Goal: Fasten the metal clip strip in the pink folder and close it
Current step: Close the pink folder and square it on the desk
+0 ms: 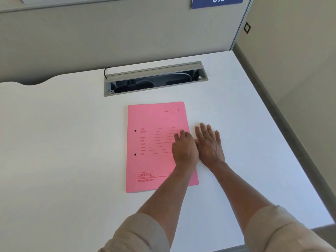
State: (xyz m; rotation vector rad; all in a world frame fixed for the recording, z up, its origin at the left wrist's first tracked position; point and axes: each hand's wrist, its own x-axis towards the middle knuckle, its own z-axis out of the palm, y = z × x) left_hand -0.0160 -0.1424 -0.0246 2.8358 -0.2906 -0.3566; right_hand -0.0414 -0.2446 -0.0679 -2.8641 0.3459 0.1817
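Note:
A pink folder (154,148) lies shut and flat on the white desk (63,142), printed cover up, spine to the left with two small punched holes near it. My left hand (184,149) rests palm down on the folder's right edge, fingers curled on the cover. My right hand (209,142) lies flat on the desk just right of the folder, fingers spread, beside the left hand. The metal clip strip is hidden from view.
A grey cable tray slot (156,79) with its lid raised opens in the desk behind the folder. A grey partition wall (109,37) stands at the back. The desk's right edge (291,133) drops to the floor.

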